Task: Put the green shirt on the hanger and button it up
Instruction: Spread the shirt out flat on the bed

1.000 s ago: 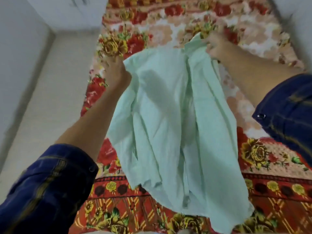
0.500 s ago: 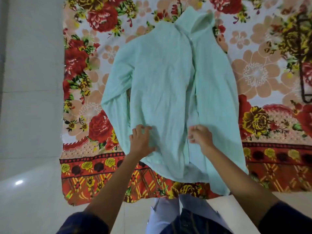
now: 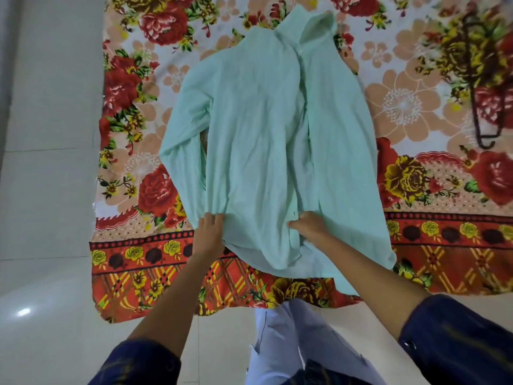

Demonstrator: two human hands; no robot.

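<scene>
No readable text, label, brand or number shows anywhere — only floral patterns.

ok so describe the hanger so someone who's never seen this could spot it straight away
Start from the big red, orange and cream floral blanket spread on the pale tiled floor, with the mint green button-up shirt lying flat in its middle. Look to the blanket's far right edge: the thin dark wire hanger lies there, apart from the shirt. It is the only bare dark line among the printed flowers, ending in a small hook.
</scene>
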